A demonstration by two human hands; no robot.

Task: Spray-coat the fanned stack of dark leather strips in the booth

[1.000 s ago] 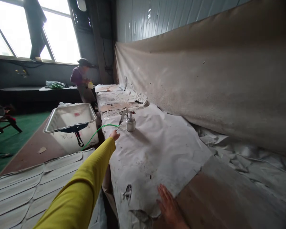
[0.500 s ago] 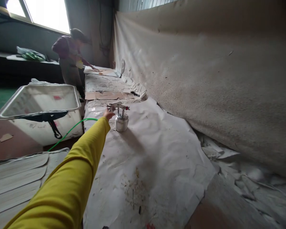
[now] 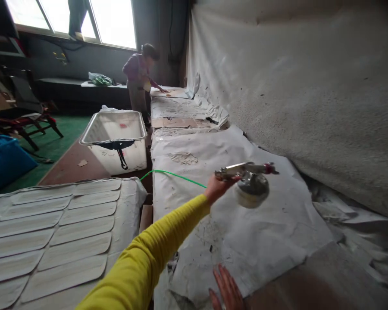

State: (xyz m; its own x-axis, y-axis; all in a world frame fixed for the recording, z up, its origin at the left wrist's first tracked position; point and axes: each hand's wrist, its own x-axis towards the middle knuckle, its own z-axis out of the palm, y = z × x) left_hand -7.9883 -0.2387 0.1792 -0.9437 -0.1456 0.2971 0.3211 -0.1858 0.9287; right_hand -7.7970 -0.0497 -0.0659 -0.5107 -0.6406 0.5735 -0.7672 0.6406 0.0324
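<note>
My left hand, at the end of a yellow sleeve, is closed around a metal spray gun. The gun's round silver cup hangs beneath it, tilted and slightly blurred, over the paper-covered bench. A thin green hose runs from the left across the bench to my left wrist. Low in the picture, my right hand reaches in with its fingers stretched out and nothing in them, over the near part of the bench.
Flat pale strips lie in two columns on a covered surface at the left. Beyond them stands a white plastic bin. A co-worker leans over the bench's far end. A stained sheet hangs along the right.
My left hand has lifted the spray gun off the bench and brought it nearer and to the right. My right hand has come into view. The view has turned left.
</note>
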